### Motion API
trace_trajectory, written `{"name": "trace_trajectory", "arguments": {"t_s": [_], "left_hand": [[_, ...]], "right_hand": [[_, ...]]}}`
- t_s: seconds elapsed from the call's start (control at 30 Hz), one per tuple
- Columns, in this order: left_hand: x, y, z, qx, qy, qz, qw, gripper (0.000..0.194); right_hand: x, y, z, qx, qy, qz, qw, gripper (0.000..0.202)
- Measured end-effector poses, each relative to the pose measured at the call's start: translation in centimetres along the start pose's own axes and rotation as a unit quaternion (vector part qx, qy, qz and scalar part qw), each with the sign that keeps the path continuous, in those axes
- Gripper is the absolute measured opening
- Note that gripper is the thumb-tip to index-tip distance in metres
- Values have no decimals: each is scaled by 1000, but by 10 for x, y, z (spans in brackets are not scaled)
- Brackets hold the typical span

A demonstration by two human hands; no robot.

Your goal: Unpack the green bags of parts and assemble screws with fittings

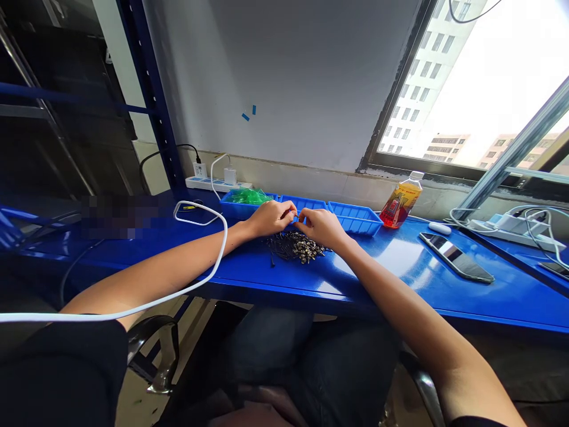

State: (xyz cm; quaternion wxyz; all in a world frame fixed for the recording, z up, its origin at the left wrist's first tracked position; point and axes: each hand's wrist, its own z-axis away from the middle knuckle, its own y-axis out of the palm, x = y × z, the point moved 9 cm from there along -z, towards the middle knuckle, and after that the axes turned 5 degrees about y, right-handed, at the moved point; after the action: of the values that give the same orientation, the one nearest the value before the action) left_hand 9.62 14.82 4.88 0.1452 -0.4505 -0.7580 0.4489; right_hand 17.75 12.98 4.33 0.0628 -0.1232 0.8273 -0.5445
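Note:
My left hand (272,217) and my right hand (320,227) meet above the blue table, fingertips nearly touching. Both are closed in a pinch. Whatever sits between the fingers is too small to make out. Just below them lies a pile of small shiny metal pieces (307,250), with dark, thin screw-like pieces (281,245) on its left side. Behind the hands stand three blue plastic bins in a row: the left bin (242,209) holds green plastic bags (251,196), the middle bin (304,203) is partly hidden by my hands, and the right bin (355,219) is at the end.
A bottle of red drink (401,200) stands right of the bins. Farther right lie a phone (456,257) and a small white case (440,228). A white cable (195,289) loops across my left forearm. Power strips (217,183) sit along the wall and at right.

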Motion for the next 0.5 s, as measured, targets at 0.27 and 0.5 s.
{"name": "trace_trajectory", "arguments": {"t_s": [0.27, 0.5], "left_hand": [[-4, 3, 0, 4, 31, -4, 999, 22], [-2, 2, 1, -7, 19, -10, 1000, 26]], "right_hand": [[-1, -4, 1, -8, 13, -5, 1000, 19], [-1, -5, 0, -8, 13, -17, 1000, 22]]}}
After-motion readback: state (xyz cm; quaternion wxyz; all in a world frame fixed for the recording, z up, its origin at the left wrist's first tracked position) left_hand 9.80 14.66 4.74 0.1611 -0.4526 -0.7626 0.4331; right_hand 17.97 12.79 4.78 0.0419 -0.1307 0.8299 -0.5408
